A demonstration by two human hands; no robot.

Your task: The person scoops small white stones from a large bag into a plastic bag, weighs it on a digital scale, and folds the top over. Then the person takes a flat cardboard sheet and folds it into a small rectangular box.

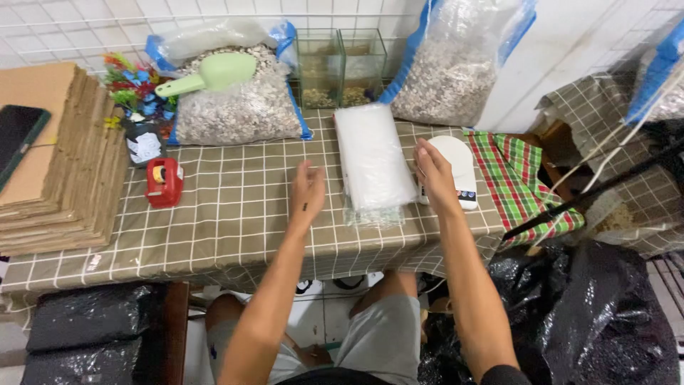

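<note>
While both hands hover over the checked surface [235,214], neither holds anything: left hand [308,191] flat, fingers loosely together, palm down at approx centre; right hand [434,177] at 3 o'clock of it, fingers extended, empty, edge touching the stack of clear plastic bags [372,158]. Stack lies between the hands, just beside white scale [456,167]. Open gravel bag w/ green scoop [214,75] at 11 o'clock; red tape dispenser [164,182] at 9; cardboard pile [57,157] far left. Risk, judged: bags look slick, stack overhangs front edge slightly, so a careless pull could fan or slide several off; right wrist could nudge scale.
</note>
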